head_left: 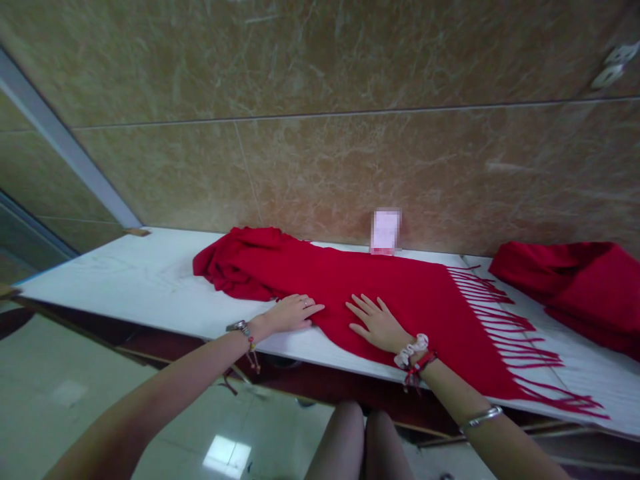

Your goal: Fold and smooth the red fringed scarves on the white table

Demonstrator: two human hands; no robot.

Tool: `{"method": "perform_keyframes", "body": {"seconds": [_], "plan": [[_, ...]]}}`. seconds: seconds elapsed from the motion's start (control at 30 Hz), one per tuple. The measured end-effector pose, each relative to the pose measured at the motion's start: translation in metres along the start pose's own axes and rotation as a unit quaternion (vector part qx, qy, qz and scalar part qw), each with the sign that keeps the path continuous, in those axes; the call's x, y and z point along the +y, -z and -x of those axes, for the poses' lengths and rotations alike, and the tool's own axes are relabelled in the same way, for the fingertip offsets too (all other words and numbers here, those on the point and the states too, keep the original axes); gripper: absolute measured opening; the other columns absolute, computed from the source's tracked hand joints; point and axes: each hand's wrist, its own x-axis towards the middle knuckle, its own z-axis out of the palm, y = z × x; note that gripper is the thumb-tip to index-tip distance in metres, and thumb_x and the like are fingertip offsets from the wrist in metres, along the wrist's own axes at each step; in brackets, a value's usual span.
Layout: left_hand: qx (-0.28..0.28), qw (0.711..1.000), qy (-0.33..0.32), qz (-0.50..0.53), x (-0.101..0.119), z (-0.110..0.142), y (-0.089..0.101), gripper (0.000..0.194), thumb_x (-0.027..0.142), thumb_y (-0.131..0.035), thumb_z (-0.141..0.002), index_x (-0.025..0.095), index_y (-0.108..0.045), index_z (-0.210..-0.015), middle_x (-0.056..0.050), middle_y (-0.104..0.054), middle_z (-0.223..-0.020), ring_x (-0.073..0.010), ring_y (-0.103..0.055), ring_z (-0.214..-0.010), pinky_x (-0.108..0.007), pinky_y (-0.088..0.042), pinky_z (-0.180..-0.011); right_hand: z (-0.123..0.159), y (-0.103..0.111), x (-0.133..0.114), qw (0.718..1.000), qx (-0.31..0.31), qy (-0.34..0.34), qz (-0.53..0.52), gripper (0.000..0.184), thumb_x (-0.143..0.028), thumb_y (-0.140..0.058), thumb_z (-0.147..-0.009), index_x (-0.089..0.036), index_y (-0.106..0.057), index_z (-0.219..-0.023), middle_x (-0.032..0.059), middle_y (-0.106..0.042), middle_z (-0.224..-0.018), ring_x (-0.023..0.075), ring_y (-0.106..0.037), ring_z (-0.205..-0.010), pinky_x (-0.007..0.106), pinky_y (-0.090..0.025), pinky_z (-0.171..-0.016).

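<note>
A red fringed scarf lies across the white table, bunched up at its left end and spread flat toward the right, where its tassels fan out. My left hand rests at the scarf's near edge, fingers stretched out and touching the cloth. Flat on the middle of the scarf lies my right hand, its fingers spread. Neither hand grips the fabric.
The white table stands against a brown tiled wall. More red cloth lies folded at the right. A blurred-out pale card leans on the wall. Wall sockets sit at upper right.
</note>
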Motion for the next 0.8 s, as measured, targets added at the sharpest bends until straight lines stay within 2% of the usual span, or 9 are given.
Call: {"method": "perform_keyframes", "body": {"seconds": [0.1,0.2,0.3,0.43,0.6,0.7,0.77,0.8], "plan": [[0.005,1.0,0.015,0.014,0.008,-0.014,0.003,0.031,0.011,-0.044,-0.083,0.018,-0.051,-0.113,-0.005,-0.06,-0.097,-0.0151,-0.057,-0.087,-0.024,-0.043,-0.076,0.0,0.001,0.005,1.0,-0.002,-0.009,0.012,0.052,-0.047,-0.031,-0.087,-0.022,-0.034,-0.133,0.0064,-0.031,-0.14,0.0253,-0.026,-0.128,0.051,-0.023,-0.101],[0.013,0.998,0.052,0.023,0.012,-0.02,0.012,0.031,0.013,-0.044,-0.083,0.018,-0.05,-0.113,-0.004,-0.059,-0.096,-0.0147,-0.058,-0.082,-0.022,-0.045,-0.068,0.0,0.001,0.008,1.0,0.001,-0.013,0.015,0.052,-0.047,-0.031,-0.087,-0.022,-0.034,-0.133,0.0064,-0.031,-0.139,0.0248,-0.027,-0.128,0.051,-0.022,-0.101],[-0.003,1.0,0.017,-0.011,0.013,-0.02,0.017,0.038,0.021,-0.048,-0.082,0.019,-0.044,-0.119,-0.005,-0.058,-0.098,-0.0171,-0.059,-0.079,-0.025,-0.045,-0.061,0.0,0.002,0.009,1.0,-0.003,-0.017,0.007,0.053,-0.047,-0.031,-0.086,-0.021,-0.034,-0.133,0.0065,-0.032,-0.139,0.0245,-0.027,-0.128,0.052,-0.022,-0.101],[-0.017,0.996,-0.003,-0.09,0.007,-0.016,0.02,0.043,0.008,-0.044,-0.081,0.02,-0.042,-0.123,-0.007,-0.058,-0.095,-0.0173,-0.058,-0.078,-0.026,-0.043,-0.06,0.0,0.005,0.006,1.0,-0.011,-0.024,0.005,0.053,-0.046,-0.032,-0.086,-0.019,-0.034,-0.133,0.0065,-0.032,-0.139,0.0243,-0.026,-0.128,0.05,-0.023,-0.101],[0.016,0.99,0.042,-0.135,-0.028,0.016,0.035,0.038,0.006,-0.044,-0.08,0.019,-0.05,-0.115,-0.009,-0.057,-0.103,-0.0198,-0.053,-0.093,-0.031,-0.041,-0.077,0.001,0.002,0.007,1.0,-0.001,-0.026,-0.002,0.052,-0.045,-0.031,-0.087,-0.019,-0.036,-0.132,0.0062,-0.034,-0.138,0.0232,-0.026,-0.128,0.049,-0.023,-0.102],[0.014,0.98,0.137,-0.142,-0.05,0.045,0.045,0.034,0.003,-0.042,-0.078,0.015,-0.055,-0.108,-0.009,-0.059,-0.095,-0.0195,-0.054,-0.091,-0.029,-0.041,-0.076,0.001,0.0,0.009,1.0,0.012,-0.023,-0.008,0.052,-0.047,-0.031,-0.086,-0.021,-0.037,-0.131,0.0064,-0.036,-0.137,0.0232,-0.028,-0.127,0.049,-0.024,-0.101],[0.006,0.975,0.182,-0.124,-0.05,0.058,0.046,0.033,0.003,-0.043,-0.077,0.013,-0.055,-0.107,-0.01,-0.059,-0.096,-0.0191,-0.055,-0.092,-0.028,-0.042,-0.076,0.001,-0.002,0.01,1.0,0.021,-0.021,-0.009,0.051,-0.047,-0.03,-0.086,-0.022,-0.038,-0.13,0.0063,-0.037,-0.137,0.0232,-0.029,-0.127,0.049,-0.023,-0.101],[-0.004,0.977,0.185,-0.106,-0.044,0.061,0.044,0.032,0.006,-0.044,-0.078,0.013,-0.055,-0.107,-0.009,-0.059,-0.098,-0.0189,-0.055,-0.092,-0.027,-0.043,-0.076,0.001,-0.002,0.011,0.999,0.023,-0.021,-0.009,0.051,-0.047,-0.03,-0.086,-0.022,-0.038,-0.13,0.0062,-0.037,-0.136,0.0232,-0.029,-0.127,0.049,-0.023,-0.101]]}}
